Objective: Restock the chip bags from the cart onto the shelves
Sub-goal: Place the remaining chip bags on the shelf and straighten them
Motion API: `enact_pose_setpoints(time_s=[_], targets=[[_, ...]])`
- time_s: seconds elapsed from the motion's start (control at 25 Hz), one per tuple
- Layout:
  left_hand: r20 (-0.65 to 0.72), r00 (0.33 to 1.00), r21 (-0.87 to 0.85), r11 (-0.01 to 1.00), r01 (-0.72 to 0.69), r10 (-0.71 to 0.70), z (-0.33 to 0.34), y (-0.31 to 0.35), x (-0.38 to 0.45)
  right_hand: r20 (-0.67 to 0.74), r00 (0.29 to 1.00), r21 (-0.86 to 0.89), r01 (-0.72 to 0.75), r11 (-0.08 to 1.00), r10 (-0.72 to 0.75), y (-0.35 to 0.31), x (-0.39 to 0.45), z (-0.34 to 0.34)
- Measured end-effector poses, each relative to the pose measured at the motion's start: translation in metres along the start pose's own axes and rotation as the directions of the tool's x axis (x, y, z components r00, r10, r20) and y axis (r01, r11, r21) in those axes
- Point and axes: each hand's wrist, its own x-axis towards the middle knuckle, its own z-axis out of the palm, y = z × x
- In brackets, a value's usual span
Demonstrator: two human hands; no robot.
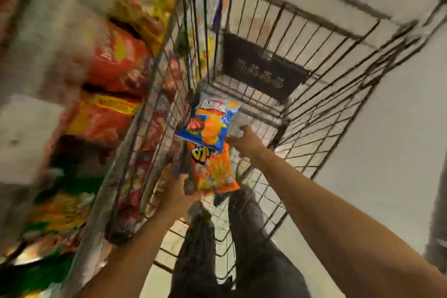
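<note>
With your right hand (244,142) pinching the blue foil chip bag (209,125) and your left hand (180,188) gripping the orange one (215,171) by the black wire cart's (314,38) left wall, lift both clear of the wires.

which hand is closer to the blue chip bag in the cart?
Right. The right hand touches the blue chip bag at its lower right edge; the left hand is lower, at the orange bag.
</note>
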Motion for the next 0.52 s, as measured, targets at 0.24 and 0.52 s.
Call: enact_pose_setpoints(time_s=[0.24,0.52], targets=[[-0.111,0.958,-0.287,0.931,0.225,-0.266,0.043,0.024,0.080,0.090,0.972,0.220,-0.231,0.948,0.216,-0.006,0.119,0.018],[-0.126,0.945,-0.455,0.864,0.216,-0.303,0.069,0.019,0.127,0.138,0.948,0.516,-0.315,0.796,0.285,0.002,0.161,0.050]])
